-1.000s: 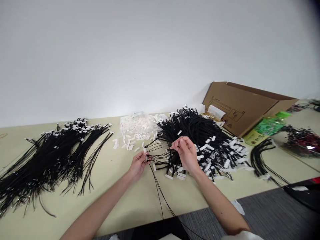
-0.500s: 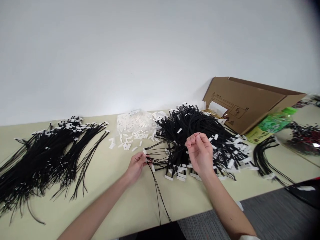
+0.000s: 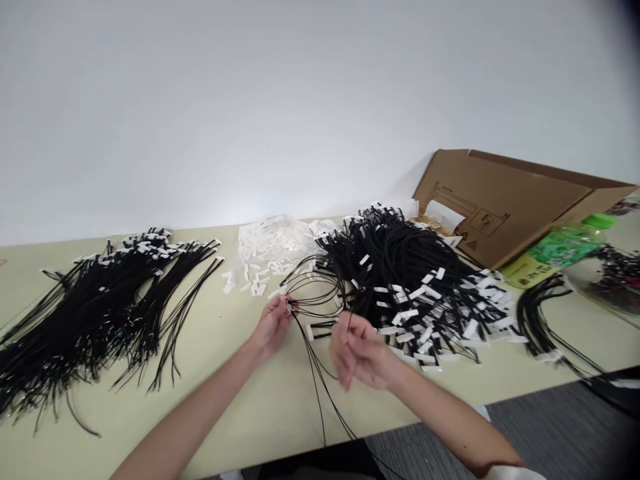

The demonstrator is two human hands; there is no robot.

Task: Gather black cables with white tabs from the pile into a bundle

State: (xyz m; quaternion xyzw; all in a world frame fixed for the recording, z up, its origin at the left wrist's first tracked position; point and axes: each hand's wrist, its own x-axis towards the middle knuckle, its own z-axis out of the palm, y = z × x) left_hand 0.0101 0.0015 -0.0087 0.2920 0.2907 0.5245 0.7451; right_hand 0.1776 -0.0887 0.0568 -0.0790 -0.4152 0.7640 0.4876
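My left hand (image 3: 273, 325) is closed in a pinch on a small white connector (image 3: 289, 307) near the middle of the table. Thin black wires run from that connector; some loop rightward toward the large pile, and several others (image 3: 316, 380) hang down past the table's front edge. To its right, my right hand (image 3: 361, 352) is in motion and smeared, its fingers partly curled. A short dark line, perhaps a wire, crosses its fingertips, but whether they grip it is unclear. Beside the right hand lies a large heap of black cables (image 3: 400, 253) with white connectors.
Loose white connectors (image 3: 257, 280) lie by a clear plastic bag (image 3: 275, 240) of more. Another pile of black cables (image 3: 100, 313) covers the left side. At right are a cardboard box (image 3: 500, 207), a green-capped bottle (image 3: 560, 250) and a bent cable bundle (image 3: 537, 313).
My right hand has come down and left from its raised pinch above the cable heap. Wires beside my left hand now arch in wider loops. The view has shifted slightly.
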